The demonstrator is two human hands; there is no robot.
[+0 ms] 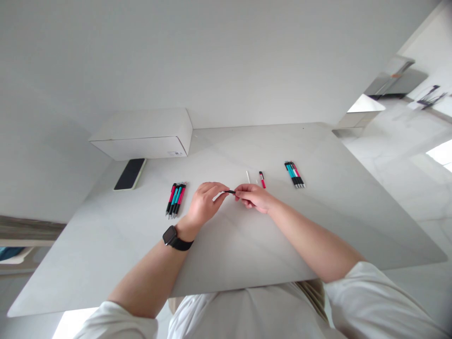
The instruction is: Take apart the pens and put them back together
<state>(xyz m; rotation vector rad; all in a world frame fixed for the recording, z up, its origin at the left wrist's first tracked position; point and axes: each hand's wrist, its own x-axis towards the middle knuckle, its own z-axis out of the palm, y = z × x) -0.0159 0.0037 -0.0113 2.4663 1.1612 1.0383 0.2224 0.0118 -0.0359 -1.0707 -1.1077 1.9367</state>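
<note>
Both hands meet over the middle of the table, at the two ends of a small black pen grip (229, 191). My left hand (208, 200), with a black watch on its wrist, pinches the left end between thumb and finger. The fingertips of my right hand (254, 197) are closed on the other end. Just beyond the right hand lie a red pen barrel (262, 180) with a black clip and a thin white refill (247, 176). A tiny pale piece between them is too small to name.
Several red and teal pens (175, 200) lie side by side left of my hands. Another row of pens (294, 174) is on the right. A phone (130, 174) lies before a white box (141, 136) at the back left of the table (226, 254).
</note>
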